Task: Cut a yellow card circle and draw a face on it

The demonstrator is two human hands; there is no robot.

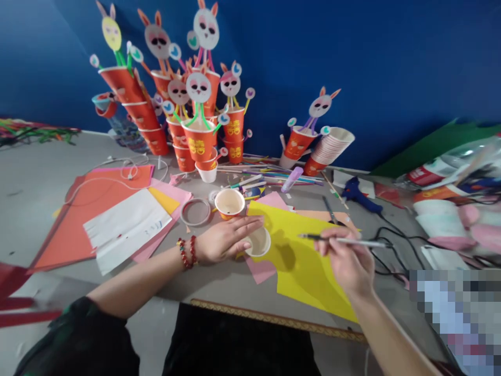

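Note:
My left hand (227, 239), with red bead bracelets at the wrist, lies over the left edge of a paper cup (260, 243) at the left part of a yellow sheet (309, 277). Its fingers are stretched out and point right. In my right hand (348, 256) is a pen (340, 240), raised above the sheet with its tip pointing left. A second cup (229, 202), seen from above with its mouth open, stands just behind my left hand. Pink paper (261, 270) sticks out from under the yellow sheet.
Red cups with rabbit faces (199, 87) stand at the back left. Stacked cups (332, 146), a glue stick (292, 179) and a blue glue gun (358, 196) are at the back right. A tape ring (195, 212), white paper (127, 230) and orange sheets (97, 201) lie left.

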